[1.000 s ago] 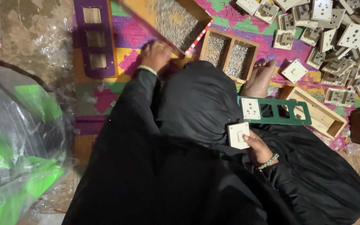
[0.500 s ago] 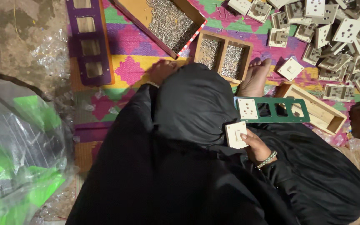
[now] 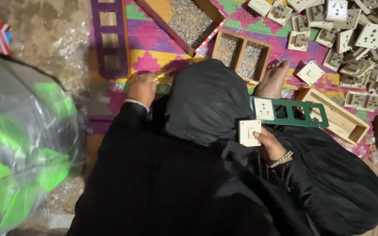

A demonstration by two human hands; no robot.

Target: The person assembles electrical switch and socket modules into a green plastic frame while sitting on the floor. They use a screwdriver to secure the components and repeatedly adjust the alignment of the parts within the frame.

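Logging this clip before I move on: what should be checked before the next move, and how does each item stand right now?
1. Right hand grips the cream plate: ok.
2. Green frame has free slots: ok, only one seated plate.
3. Left hand holds a tool or part: cannot tell.
4. Screw tray is stocked: ok.
5. Green frame rests steady by the knee: cannot tell.

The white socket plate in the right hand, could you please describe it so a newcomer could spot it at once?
Start at the green frame lying across the lap in black cloth. Just below its left end, the right hand holds a square white socket plate. Unlike the similar plate seated in the frame, and the pile on the mat, this one is gripped by fingers.
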